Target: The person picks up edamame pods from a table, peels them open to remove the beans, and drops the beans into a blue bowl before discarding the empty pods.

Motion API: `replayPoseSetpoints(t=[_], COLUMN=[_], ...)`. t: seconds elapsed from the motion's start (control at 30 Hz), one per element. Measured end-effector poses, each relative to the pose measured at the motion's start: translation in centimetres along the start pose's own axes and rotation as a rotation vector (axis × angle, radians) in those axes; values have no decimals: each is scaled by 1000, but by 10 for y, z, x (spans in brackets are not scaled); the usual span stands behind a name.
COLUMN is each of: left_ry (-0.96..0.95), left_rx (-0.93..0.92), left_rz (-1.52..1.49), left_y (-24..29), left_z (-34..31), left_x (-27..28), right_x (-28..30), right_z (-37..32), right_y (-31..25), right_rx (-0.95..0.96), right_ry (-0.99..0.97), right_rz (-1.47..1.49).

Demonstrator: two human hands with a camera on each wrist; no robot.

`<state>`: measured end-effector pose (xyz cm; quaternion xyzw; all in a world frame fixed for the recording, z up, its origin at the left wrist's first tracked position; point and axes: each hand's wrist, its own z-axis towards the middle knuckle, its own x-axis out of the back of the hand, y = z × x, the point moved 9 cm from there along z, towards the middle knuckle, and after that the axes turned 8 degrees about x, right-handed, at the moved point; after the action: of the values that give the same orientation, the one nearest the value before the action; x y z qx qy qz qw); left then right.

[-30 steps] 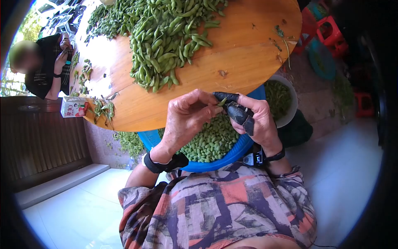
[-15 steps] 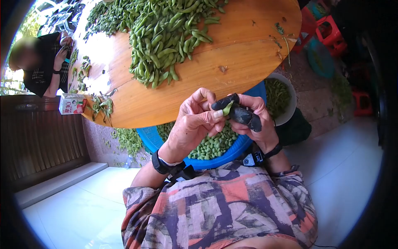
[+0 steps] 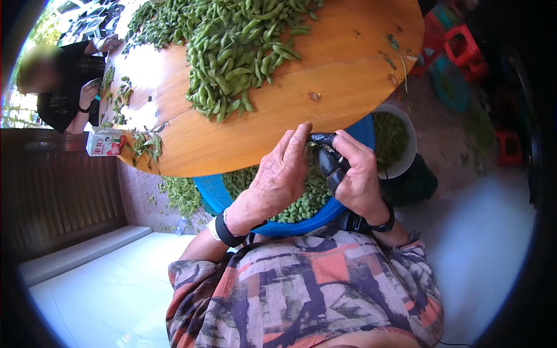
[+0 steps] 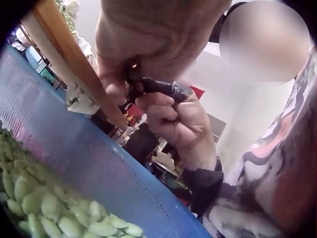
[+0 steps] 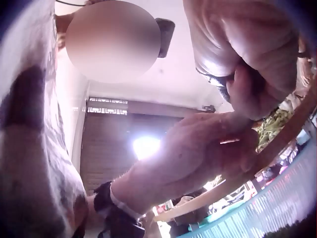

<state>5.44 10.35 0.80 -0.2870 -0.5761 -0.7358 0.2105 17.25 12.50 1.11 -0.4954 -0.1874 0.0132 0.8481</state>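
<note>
My right hand has black wrapping on its thumb and forefinger, which are bent together over the basin. A small greenish bit of a bean pod shows between those wrapped tips, mostly hidden. Close against it on the left is my left hand, its back turned up and its visible fingers fairly straight; its thumb is hidden. The left wrist view has the fingers of both hands meeting above the basin's rim. Below them, the blue basin contains many shelled green beans.
A round wooden table carries a large heap of bean pods, scraps and a drink carton. A white bucket of pods stands to the right, near red stools. Another person sits at the left.
Half a second ago my left thumb and fingers pinched a green pod at the wrapped fingers. Now the left hand has turned back-up with straighter fingers, and the right hand has rotated slightly.
</note>
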Motion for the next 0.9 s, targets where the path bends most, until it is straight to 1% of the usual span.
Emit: replayPoseSetpoints(t=[0.03,0.07,0.1,0.13,0.2,0.23,0.27,0.3,0.33,0.37,0.4,0.43,0.47,0.5,0.53,0.57,0.6,0.63,0.67,0.7,0.73,0.77,0.8,0.87,0.9], left_ry=[39,80,109,135,32,41,-23,-88,-85,-239,-394,-400,-330,-121,88,181,274,320,323,302,279,250,246,246,257], left_rx=[2,4,4,16,131,130,193,256,253,301,350,344,263,168,72,79,85,87,86,105,124,142,140,97,86], left_rz=[-24,-44,-135,-198,-361,-353,-393,-435,-434,-481,-527,-426,-340,-155,29,209,391,523,523,585,649,605,609,597,582], left_y=[0,-1,-2,-4,-15,-16,-20,-23,-21,-17,-12,-9,-17,-26,-28,-32,-34,-38,-42,-47,-50,-50,-50,-48,-45], left_z=[0,1,2,3,5,4,3,2,2,0,-3,0,3,12,20,28,36,41,42,43,45,44,42,39,38], left_x=[1,3,5,6,2,6,1,-5,1,-3,-5,6,20,38,58,70,83,87,86,82,80,77,74,65,62], right_x=[-3,-3,-4,-7,-6,-5,1,4,8,19,47,62,89,127,127,140,151,154,156,154,149,143,132,108,91], right_z=[0,-2,-2,-1,-1,-2,0,2,2,-10,-35,-23,-36,-52,-28,-30,-33,-34,-34,-34,-32,-31,-25,-17,-10], right_y=[-3,-6,-10,-11,-14,-12,-13,-11,-9,14,40,23,42,64,35,37,40,39,38,39,38,37,33,33,28], right_rx=[9,24,41,56,93,79,86,61,36,-211,-243,-281,-462,-367,-308,-294,-337,-371,-403,-401,-337,-276,-203,-225,-170], right_ry=[-3,19,41,37,80,79,78,9,-59,-32,120,-3,25,125,-24,10,13,34,55,57,65,76,107,68,61], right_rz=[9,-90,-185,-171,-197,-187,-184,-133,-83,24,30,42,22,-137,-410,-485,-650,-655,-660,-660,-683,-704,-644,-552,-447])
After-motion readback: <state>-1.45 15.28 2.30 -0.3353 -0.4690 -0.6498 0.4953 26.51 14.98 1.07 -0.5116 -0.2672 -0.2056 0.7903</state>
